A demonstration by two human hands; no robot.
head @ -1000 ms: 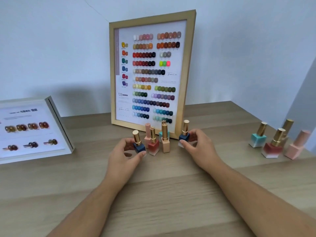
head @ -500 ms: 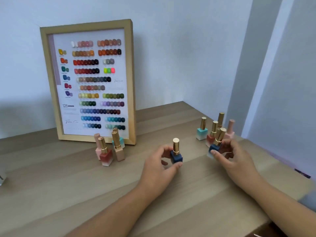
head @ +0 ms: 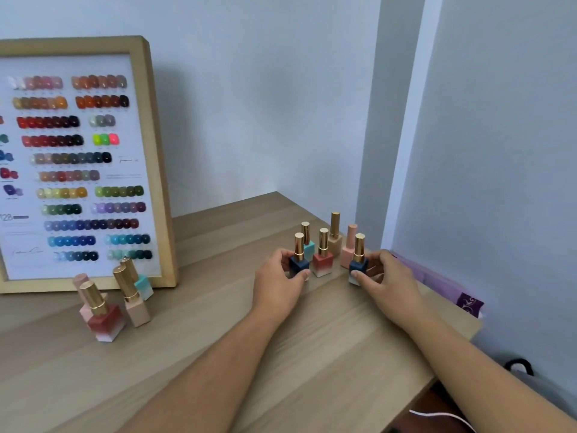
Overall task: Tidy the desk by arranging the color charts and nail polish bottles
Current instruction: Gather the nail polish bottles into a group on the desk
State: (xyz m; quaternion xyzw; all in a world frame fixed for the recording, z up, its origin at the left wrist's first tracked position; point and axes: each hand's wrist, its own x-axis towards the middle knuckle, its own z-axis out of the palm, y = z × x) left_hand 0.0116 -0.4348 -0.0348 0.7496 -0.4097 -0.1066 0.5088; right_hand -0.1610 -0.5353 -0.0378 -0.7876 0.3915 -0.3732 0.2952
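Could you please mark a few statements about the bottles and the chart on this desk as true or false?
1. Each hand grips a dark blue bottle: left hand one, right hand the other. True.
2. The framed color chart lies flat. False; it stands upright.
3. The teal bottle by the hands has tipped over. False; it stands upright.
4. Four bottles stand in front of the chart, including a red one. True.
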